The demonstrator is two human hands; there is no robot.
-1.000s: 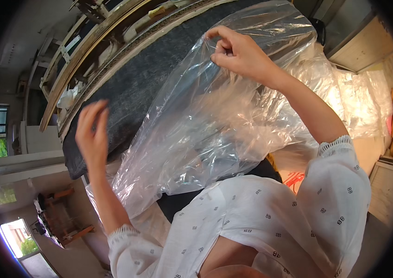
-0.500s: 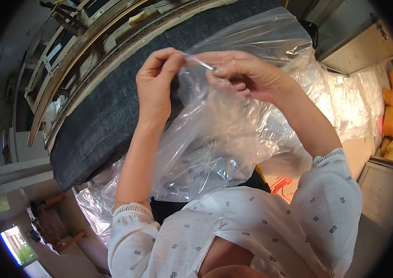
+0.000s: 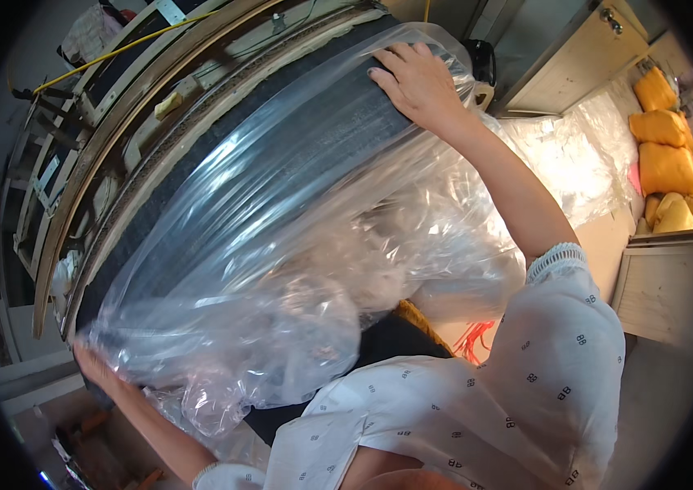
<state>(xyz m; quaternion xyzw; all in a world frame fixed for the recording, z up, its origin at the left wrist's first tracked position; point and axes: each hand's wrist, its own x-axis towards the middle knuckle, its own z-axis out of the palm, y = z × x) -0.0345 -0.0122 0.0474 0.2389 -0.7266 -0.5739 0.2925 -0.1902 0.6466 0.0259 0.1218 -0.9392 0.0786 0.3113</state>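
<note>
A wide clear plastic film (image 3: 281, 188) is drawn across a long dark padded bench (image 3: 346, 106). At the film's far right end my right hand (image 3: 424, 86) lies on it, fingers spread and palm down. My left hand (image 3: 101, 367) is at the near left end, where the film gathers into its blurred fingers at the edge of the bench. Between the two hands the film runs in long, fairly taut folds. Its looser part bunches up in front of my body and over my lap.
Behind the bench runs a curved-looking machine frame (image 3: 77, 196) with rails. More crumpled plastic (image 3: 575, 155) lies at the right. Beyond it are stacked yellow-orange bundles (image 3: 669, 167) and a cabinet (image 3: 661, 286). Red strings (image 3: 473, 339) hang near my right side.
My hands have moved far apart, the left toward the near left, the right toward the far right. The film that hung loose now spreads over the bench. The thin strip between my fingers no longer shows.
</note>
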